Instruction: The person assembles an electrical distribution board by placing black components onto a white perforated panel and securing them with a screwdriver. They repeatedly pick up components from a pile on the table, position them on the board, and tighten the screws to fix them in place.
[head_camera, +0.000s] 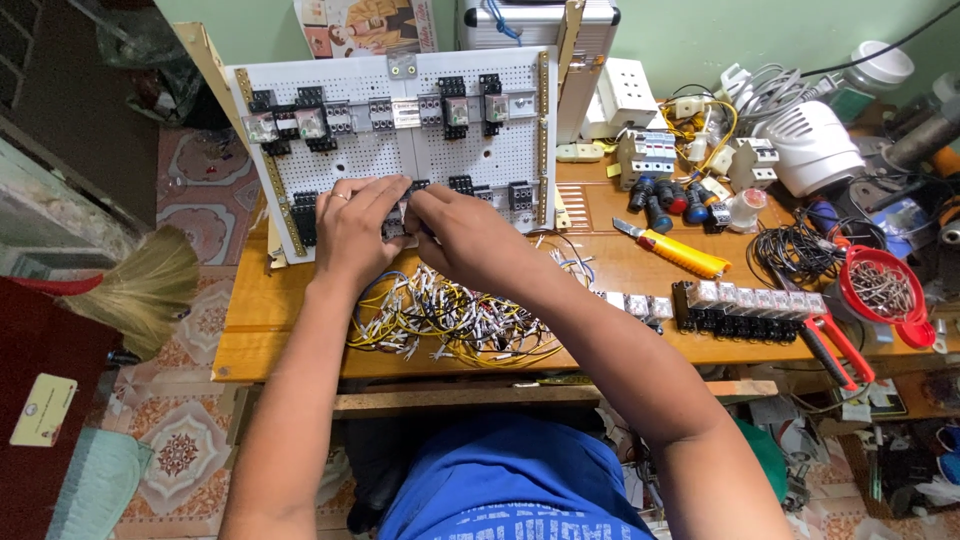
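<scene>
Worktop (300, 310) of wood carries a white perforated panel (400, 150) propped upright, with relay sockets on its rails. Below it lies a tangle of yellow and white wires (450, 320). Left hand (350, 225) and right hand (455, 230) meet at the panel's lower rail, fingers pinching a small black relay socket (393, 226) between them.

Yellow label (42, 409) lower left; picture box (365, 25) behind.
</scene>
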